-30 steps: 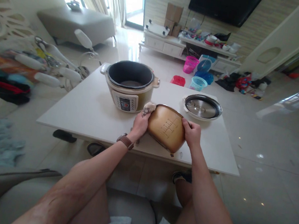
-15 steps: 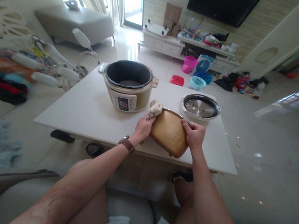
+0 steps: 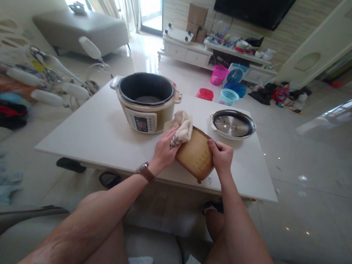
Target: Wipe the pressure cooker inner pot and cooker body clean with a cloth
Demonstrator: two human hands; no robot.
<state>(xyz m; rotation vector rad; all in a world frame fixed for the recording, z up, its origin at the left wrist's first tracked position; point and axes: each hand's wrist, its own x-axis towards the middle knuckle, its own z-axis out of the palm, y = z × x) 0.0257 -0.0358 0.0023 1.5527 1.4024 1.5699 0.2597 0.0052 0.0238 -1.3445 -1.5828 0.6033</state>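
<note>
A golden-brown inner pot (image 3: 196,156) with measuring marks is tilted on its side over the white table (image 3: 98,135). My right hand (image 3: 221,157) grips its right rim. My left hand (image 3: 165,148), with a brown watch on the wrist, is closed on a beige cloth (image 3: 182,128) pressed against the pot's left rim. Just behind stands the open rice cooker body (image 3: 144,100), its dark cavity showing. The cooker's round lid (image 3: 232,124) lies flat on the table to the right.
Clothes and white-handled tools lie at the left (image 3: 24,83). Pink, red and blue baskets (image 3: 223,88) stand on the floor beyond the table. A TV cabinet (image 3: 201,53) is at the back. My knees are below the table's near edge.
The cloth in my left hand has moved up and over the pot's left rim. The pot has turned in my right hand, its marks now facing me lower down.
</note>
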